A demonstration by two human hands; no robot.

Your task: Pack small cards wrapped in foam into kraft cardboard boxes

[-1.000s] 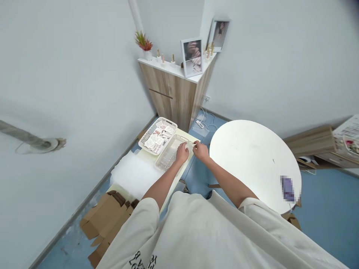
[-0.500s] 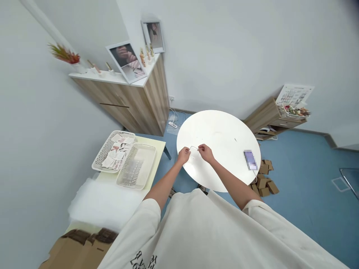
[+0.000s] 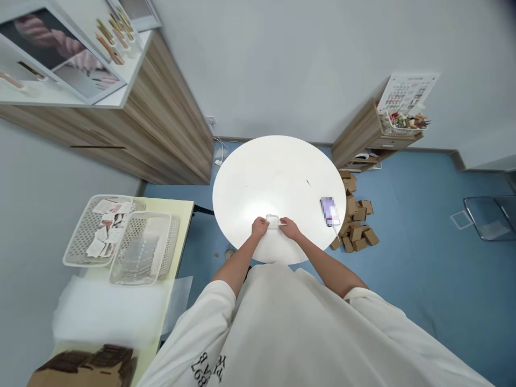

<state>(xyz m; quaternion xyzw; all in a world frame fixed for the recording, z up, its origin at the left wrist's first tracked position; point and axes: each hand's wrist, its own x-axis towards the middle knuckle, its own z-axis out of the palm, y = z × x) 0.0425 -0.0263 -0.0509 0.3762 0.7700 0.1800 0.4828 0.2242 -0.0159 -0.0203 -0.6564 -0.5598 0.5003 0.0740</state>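
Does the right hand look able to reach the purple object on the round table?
Probably yes: only bare white table shows between the right hand and the purple object. The hand seems to hold a small clear tray, though, and may need to let go first.

On the round table (image 3: pixel 278 164), a phone (image 3: pixel 329 209) is lying near the right edge, its cord (image 3: pixel 336 233) running off toward that edge. Brown boxes (image 3: pixel 357 224) are lying heaped on the floor beside the same edge. A shelf (image 3: pixel 357 137) is standing against the wall, carrying a flower basket (image 3: pixel 387 128) and a chart (image 3: pixel 409 90). On the cabinet (image 3: pixel 173 107), a frame (image 3: pixel 48 43) is standing along the front edge; bottles (image 3: pixel 115 36) are clustering near the right edge. On the side table (image 3: pixel 183 220), paper packets (image 3: pixel 105 231) are lying in a basket (image 3: pixel 78 242) near the far left corner; white sheeting (image 3: pixel 105 312) is covering the middle, and cardboard (image 3: pixel 80 374) is resting toward the near edge.
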